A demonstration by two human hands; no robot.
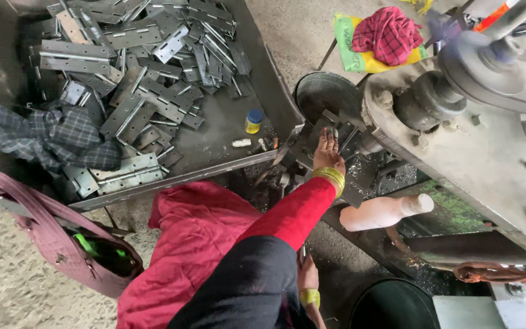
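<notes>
A stiff, sharp-edged metal hinge [330, 131] beside the machine [488, 140] is pressed flat under the left hand [327, 152], fingers spread; best held by its edges. The right hand's [307, 277] grip cannot be told.

The left hand [327, 153], wearing yellow bangles at the end of a red sleeve, reaches far into the scene and rests its fingers on a flat grey metal hinge plate [336, 131] at the grey press machine [476, 140] on the right. The right hand [307, 275] lies near, low beside the body, its grip not discernible. A large grey metal tray [226, 137] at the far left holds a heap of steel hinges [147, 67] and a small yellow bottle with blue cap [253, 121].
</notes>
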